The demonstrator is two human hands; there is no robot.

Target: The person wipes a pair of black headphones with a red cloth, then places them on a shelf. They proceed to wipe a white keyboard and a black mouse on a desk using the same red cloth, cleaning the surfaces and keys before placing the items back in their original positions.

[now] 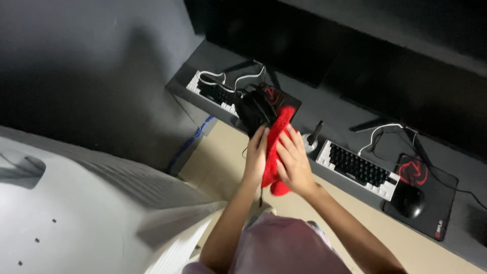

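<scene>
— What do I have nearest on my feed?

— The left hand (255,155) and the right hand (293,161), side by side in the middle; both are on a red cloth (274,152); the left lies along its left edge with fingers nearly straight, only lightly curled; the right is half closed over its right side, fingers spread across the fabric.

— And the cloth itself?

— It runs between the two palms; its lower end bunches below the right hand; its upper end reaches up to a black headset (256,107), touching it; the left fingertips touch the headset as well.

— Beyond that?

— The headset sits at the edge of a dark desk (335,109); just behind it is a white keyboard with black keys (213,92); to my right, well apart from the hands, a second keyboard (357,170), then a black mouse (410,201) on a black mat with a red mark (436,203); farthest back, dark monitors (355,45).
</scene>
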